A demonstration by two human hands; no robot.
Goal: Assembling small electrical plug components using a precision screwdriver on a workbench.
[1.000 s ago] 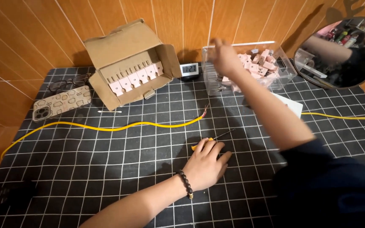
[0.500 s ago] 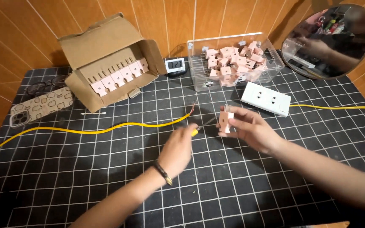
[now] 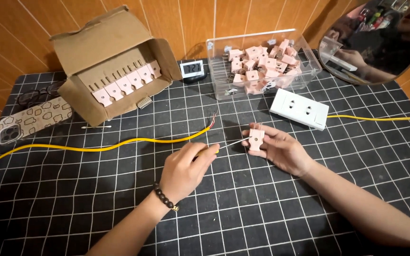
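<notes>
Left hand: your left hand (image 3: 184, 169) rests low on the black grid mat (image 3: 72, 208), beaded bracelet (image 3: 165, 198) at the wrist, fingers curled shut around the yellow handle of a thin screwdriver (image 3: 224, 145)
Screwdriver: its slim metal shaft runs up and to the right from your fist, tip at the pink plug
Right hand: your right hand (image 3: 281, 150) lies just right of the left, fingers pinched on the pink plug (image 3: 256, 138), which you hold upright, prongs up, above the mat
Yellow cable: the yellow cable (image 3: 96, 148) snakes across the mat from the left edge; its bared end with red and pale strands lies just above your hands, apart from the plug
Socket block: a white socket block (image 3: 300, 108) sits beyond your right hand, a second yellow lead running off right from it
Phone: a phone (image 3: 34, 119) in a patterned case lies at the far left, dark glasses (image 3: 34, 94) just behind it
Cardboard box: an open cardboard box (image 3: 115, 71) stands tipped at the back left, a row of pink plugs inside
Timer: a small digital timer (image 3: 191, 69) stands between the box and the bin
Clear bin: a clear plastic bin (image 3: 262, 61) at the back holds a loose heap of pink plugs
Mirror: a round mirror (image 3: 380, 38) leans at the far right corner
</notes>
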